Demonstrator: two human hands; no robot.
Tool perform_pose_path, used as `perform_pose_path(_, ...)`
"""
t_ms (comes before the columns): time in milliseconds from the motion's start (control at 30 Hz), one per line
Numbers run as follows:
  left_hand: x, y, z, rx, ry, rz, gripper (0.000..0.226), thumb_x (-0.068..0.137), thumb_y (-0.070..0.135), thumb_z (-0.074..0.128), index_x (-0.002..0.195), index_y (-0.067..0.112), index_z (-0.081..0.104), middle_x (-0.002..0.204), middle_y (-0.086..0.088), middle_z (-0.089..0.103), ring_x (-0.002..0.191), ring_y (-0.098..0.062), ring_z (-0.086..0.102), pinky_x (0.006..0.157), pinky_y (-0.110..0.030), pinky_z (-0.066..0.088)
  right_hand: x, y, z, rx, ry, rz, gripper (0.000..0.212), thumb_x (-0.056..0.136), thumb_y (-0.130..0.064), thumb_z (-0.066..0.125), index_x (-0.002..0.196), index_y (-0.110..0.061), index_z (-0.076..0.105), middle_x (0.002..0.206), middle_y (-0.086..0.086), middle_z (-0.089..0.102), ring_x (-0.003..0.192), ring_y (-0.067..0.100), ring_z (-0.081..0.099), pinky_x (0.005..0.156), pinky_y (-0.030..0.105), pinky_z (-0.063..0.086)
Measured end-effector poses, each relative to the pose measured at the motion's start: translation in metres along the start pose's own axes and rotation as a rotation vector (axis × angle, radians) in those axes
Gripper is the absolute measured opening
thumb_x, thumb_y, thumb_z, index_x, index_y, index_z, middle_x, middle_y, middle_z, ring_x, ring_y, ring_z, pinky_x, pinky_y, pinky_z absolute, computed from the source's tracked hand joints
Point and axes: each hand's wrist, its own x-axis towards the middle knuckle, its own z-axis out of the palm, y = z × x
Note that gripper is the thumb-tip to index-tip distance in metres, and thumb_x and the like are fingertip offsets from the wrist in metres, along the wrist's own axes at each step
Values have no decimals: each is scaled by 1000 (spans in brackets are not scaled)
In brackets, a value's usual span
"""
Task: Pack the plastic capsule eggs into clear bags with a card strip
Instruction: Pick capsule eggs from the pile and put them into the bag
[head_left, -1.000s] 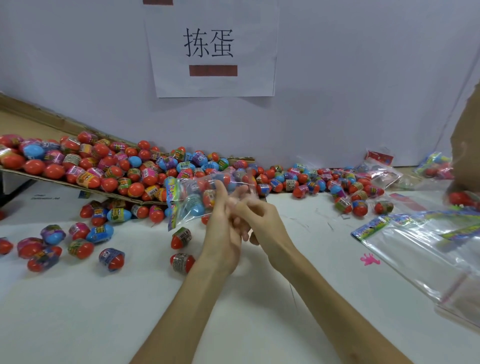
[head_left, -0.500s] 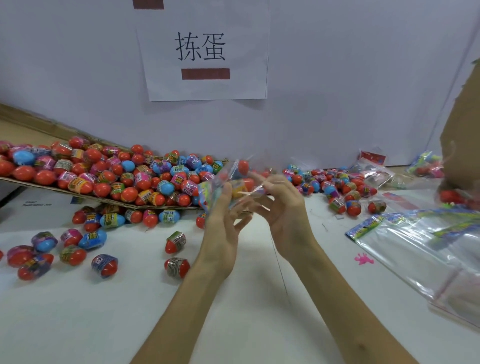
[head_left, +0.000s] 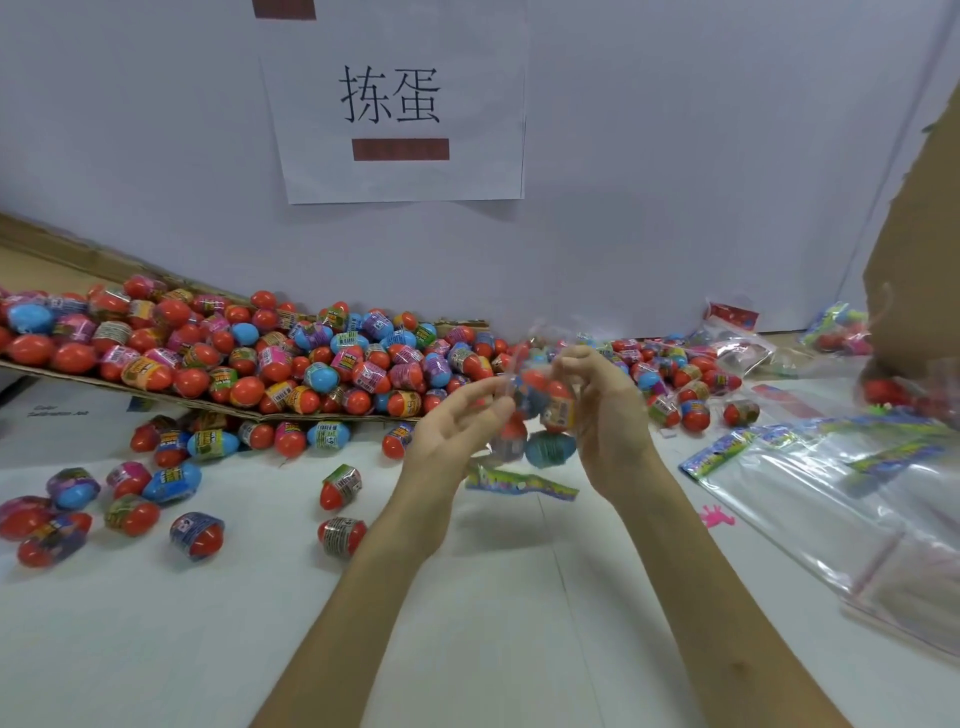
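At the far left a heap of eggs (head_left: 249, 358) lies on a tilted cardboard (head_left: 62, 249) sheet, probably so they slide toward the worker. Strays sit nearer on the table (head_left: 519, 623), within easy reach. The left hand (head_left: 452, 436) is raised mid-scene with a wide grip, its fingers nearly straight and touching the side of the bag (head_left: 540, 410), seemingly to steady it. The bag hangs above the table between the hands with several eggs inside and its card strip (head_left: 519, 482) lowest, so the load settles toward that end. The right hand (head_left: 605, 421) has a narrow grip curled on the bag's upper part, likely gathering the mouth for closing, though blur hides the detail. At the right, empty bags (head_left: 841, 499) lie stacked flat, handy for the next fill. Filled bags (head_left: 836, 327) sit far right, out of the way.
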Motion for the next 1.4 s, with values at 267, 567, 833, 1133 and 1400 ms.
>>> perform_pose_path(267,0,-1,0,-49,150,40,15,98,27,69,111,24,74,103,2,80,96,-18,77,68,-26,61,4,9,2,-164,-114,36,49,89,-47,64,127,-18,60,122,3,71,115,21,67,94,41,54)
perform_pose_path(567,0,0,-1,-90,193,103,28,95,43,67,117,26,71,105,3,78,100,-16,75,72,-24,60,0,19,10,-245,-111,21,22,90,-27,76,108,-17,70,103,6,73,102,27,71,82,34,62)
perform_pose_path(833,1,-3,-1,-58,211,122,18,91,36,75,109,31,74,98,0,79,94,-16,77,70,-26,62,-4,18,15,-289,-188,11,8,89,-19,77,92,-21,71,102,12,70,101,35,70,82,59,60)
perform_pose_path(1133,0,-4,-4,-22,220,128,11,96,25,70,93,31,78,92,4,78,89,-12,77,64,-25,60,-8,15,17,-237,-202,22,24,94,-17,70,71,-27,69,84,-3,71,89,15,72,69,36,62)
perform_pose_path(1400,5,-4,-5,-69,288,72,20,99,25,65,95,34,82,102,0,79,103,-23,75,80,-42,64,-8,16,18,-238,-141,9,24,95,-19,69,71,-22,66,81,-3,70,88,19,72,63,29,58)
